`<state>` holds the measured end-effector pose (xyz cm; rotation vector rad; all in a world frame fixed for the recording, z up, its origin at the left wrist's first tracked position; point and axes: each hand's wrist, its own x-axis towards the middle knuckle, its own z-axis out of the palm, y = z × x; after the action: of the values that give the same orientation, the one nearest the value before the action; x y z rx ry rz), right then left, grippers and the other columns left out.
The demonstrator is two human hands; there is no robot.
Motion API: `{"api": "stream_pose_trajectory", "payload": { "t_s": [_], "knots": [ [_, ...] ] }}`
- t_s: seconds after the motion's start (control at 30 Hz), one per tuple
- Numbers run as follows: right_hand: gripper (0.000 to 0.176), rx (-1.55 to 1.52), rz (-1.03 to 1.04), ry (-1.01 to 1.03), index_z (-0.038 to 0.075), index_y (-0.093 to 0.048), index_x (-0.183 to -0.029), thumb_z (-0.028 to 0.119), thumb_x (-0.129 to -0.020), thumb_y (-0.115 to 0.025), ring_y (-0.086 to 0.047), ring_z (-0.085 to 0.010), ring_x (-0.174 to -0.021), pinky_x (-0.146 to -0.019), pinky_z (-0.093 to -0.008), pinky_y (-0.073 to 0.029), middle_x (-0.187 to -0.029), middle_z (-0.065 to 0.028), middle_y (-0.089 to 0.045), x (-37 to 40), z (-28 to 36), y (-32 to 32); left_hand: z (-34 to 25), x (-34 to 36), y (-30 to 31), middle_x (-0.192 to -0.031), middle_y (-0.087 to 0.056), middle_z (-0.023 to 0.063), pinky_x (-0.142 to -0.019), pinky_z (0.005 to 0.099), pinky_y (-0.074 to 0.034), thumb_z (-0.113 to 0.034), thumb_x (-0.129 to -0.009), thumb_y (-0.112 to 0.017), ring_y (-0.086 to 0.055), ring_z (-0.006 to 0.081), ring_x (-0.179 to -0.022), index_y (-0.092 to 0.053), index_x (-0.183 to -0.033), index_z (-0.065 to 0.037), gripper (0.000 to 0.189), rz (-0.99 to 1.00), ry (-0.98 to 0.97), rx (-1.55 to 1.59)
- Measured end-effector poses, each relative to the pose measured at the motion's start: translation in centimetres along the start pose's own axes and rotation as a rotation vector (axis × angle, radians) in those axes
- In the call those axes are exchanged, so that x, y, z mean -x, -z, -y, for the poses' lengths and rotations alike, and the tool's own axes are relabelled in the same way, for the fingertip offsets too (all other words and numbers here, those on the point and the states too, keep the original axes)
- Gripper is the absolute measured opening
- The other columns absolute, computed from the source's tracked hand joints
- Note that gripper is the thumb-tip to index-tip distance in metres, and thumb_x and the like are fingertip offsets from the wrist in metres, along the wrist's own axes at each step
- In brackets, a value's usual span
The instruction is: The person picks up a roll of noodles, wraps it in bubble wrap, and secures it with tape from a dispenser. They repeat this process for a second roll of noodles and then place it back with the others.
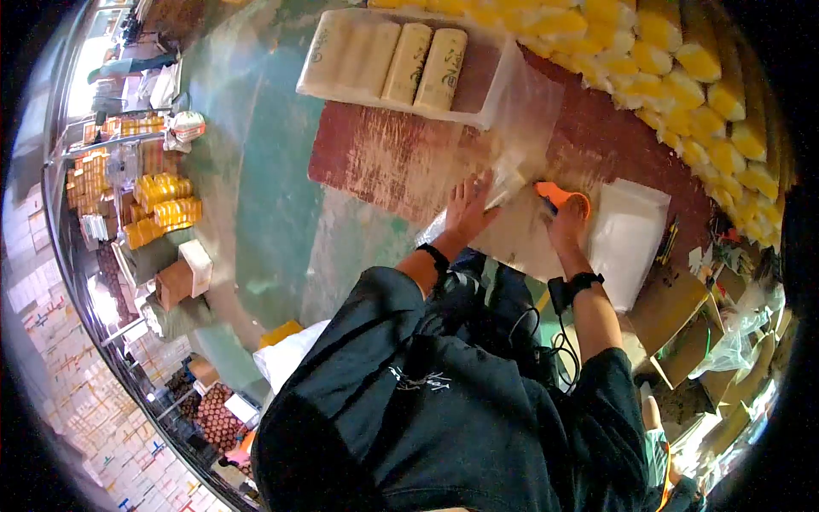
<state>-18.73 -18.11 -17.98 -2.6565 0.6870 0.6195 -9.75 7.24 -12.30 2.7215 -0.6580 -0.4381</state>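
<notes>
Step in hand, as judged: closing the clear-film package (512, 232), which lies on the red worktable (384, 160) between both hands. The left hand (467, 212) is spread open, palm pressing the film flat and grasping nothing. The right hand (566, 227) is clenched round the orange hand tool (559, 194) at the package's far edge. The next pass calls for taut film. Count: one package, one tool, one white tray (505, 90), at least three cream rolls (444, 58).

We record a black top (444, 418) bearing white script lettering (416, 380). Above the lettering, black straps (437, 256) circle the wrists behind the left hand (467, 213) and right hand (567, 224). A black cable (559, 341) trails from the right strap.
</notes>
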Motion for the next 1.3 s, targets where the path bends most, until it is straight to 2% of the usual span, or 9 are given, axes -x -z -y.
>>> {"api": "stream_pose_trajectory", "payload": {
  "t_s": [0.1,0.17,0.23,0.3,0.5,0.6,0.83,1.03,1.3],
  "knots": [
    [0.095,0.012,-0.092,0.011,-0.008,-0.032,-0.151,0.041,-0.085,-0.08,-0.049,-0.046,-0.132,-0.111,-0.0516,-0.041,-0.145,-0.0306,-0.048,-0.2,-0.3,-0.8,0.5,1.4,-1.7,-0.144,-0.048,0.0161,-0.108,0.0526,-0.039,-0.046,-0.089,-0.07,-0.048,0.0394,-0.127,-0.028,-0.161,-0.018,0.089,-0.048,-0.055,0.015],
    [0.075,-0.589,-0.065,-0.015,-0.008,-0.044,-0.139,0.04,-0.09,-0.074,-0.054,-0.0447,-0.126,-0.105,-0.0503,-0.044,-0.137,-0.0314,-0.054,-0.5,-0.7,-0.5,0.7,2.0,-2.6,-0.142,-0.049,0.0148,-0.108,0.0527,-0.04,-0.046,-0.09,-0.068,-0.049,0.0396,-0.126,-0.031,-0.16,-0.019,0.084,-0.038,-0.093,0.047],
    [0.066,-0.63,-0.15,0.058,-0.008,-0.05,-0.134,0.04,-0.093,-0.07,-0.058,-0.0452,-0.118,-0.1,-0.05,-0.048,-0.13,-0.0316,-0.058,-0.3,-1.7,-0.3,0.9,1.7,-2.7,-0.142,-0.049,0.0141,-0.109,0.0524,-0.039,-0.046,-0.091,-0.067,-0.048,0.0398,-0.126,-0.034,-0.159,-0.02,0.08,-0.018,-0.097,0.091],
    [0.064,-0.114,-0.335,0.234,-0.006,-0.049,-0.135,0.04,-0.095,-0.067,-0.062,-0.0475,-0.11,-0.095,-0.0509,-0.05,-0.124,-0.0312,-0.062,0.5,-2.7,0.1,1.0,1.6,-2.5,-0.141,-0.049,0.0135,-0.109,0.0521,-0.04,-0.044,-0.092,-0.067,-0.049,0.04,-0.126,-0.035,-0.159,-0.022,0.077,-0.031,-0.121,0.086],
    [0.049,-0.508,0.051,0.137,-0.003,-0.063,-0.118,0.041,-0.096,-0.066,-0.071,-0.0307,-0.079,-0.074,-0.0413,-0.056,-0.09,-0.019,-0.072,4.7,1.7,7.1,0.7,2.0,-2.4,-0.139,-0.051,0.013,-0.108,0.0526,-0.04,-0.041,-0.093,-0.066,-0.046,0.0393,-0.129,-0.041,-0.155,-0.024,0.069,-0.031,-0.129,0.088],
    [0.054,-0.491,0.215,0.233,0.0,-0.067,-0.116,0.05,-0.094,-0.064,-0.071,-0.0413,-0.095,-0.085,-0.0496,-0.055,-0.098,-0.0248,-0.073,5.4,7.2,12.6,1.2,2.0,-3.4,-0.136,-0.053,0.0119,-0.107,0.0525,-0.042,-0.041,-0.092,-0.066,-0.046,0.038,-0.129,-0.05,-0.148,-0.021,0.062,-0.077,-0.165,0.102],
    [0.074,-0.349,0.322,0.059,-0.002,-0.074,-0.086,0.072,-0.084,-0.063,-0.073,-0.0405,-0.078,-0.074,-0.0474,-0.056,-0.078,-0.0221,-0.072,-0.9,8.9,8.2,1.2,2.2,-4.0,-0.133,-0.054,0.0089,-0.103,0.0506,-0.045,-0.038,-0.09,-0.068,-0.048,0.0356,-0.126,-0.06,-0.137,-0.018,0.051,-0.13,-0.194,0.05],
    [0.064,-0.406,0.427,0.019,0.0,-0.069,-0.074,0.062,-0.09,-0.069,-0.066,-0.0203,-0.053,-0.052,-0.0343,-0.052,-0.063,-0.0088,-0.065,-0.7,6.7,6.6,0.8,1.3,-3.1,-0.132,-0.053,0.0158,-0.103,0.0492,-0.045,-0.033,-0.08,-0.08,-0.049,0.0378,-0.124,-0.04,-0.153,-0.018,0.085,-0.054,0.011,0.266],
    [0.074,-0.525,0.448,-0.007,0.002,-0.072,-0.077,0.076,-0.081,-0.067,-0.069,-0.0257,-0.064,-0.065,-0.0404,-0.054,-0.066,-0.0121,-0.068,-0.4,5.2,5.1,0.2,-0.8,1.3,-0.136,-0.049,0.0165,-0.106,0.0484,-0.043,-0.025,-0.068,-0.086,-0.049,0.0375,-0.124,-0.038,-0.156,-0.028,0.1,-0.014,-0.111,0.159]
  ]
}}
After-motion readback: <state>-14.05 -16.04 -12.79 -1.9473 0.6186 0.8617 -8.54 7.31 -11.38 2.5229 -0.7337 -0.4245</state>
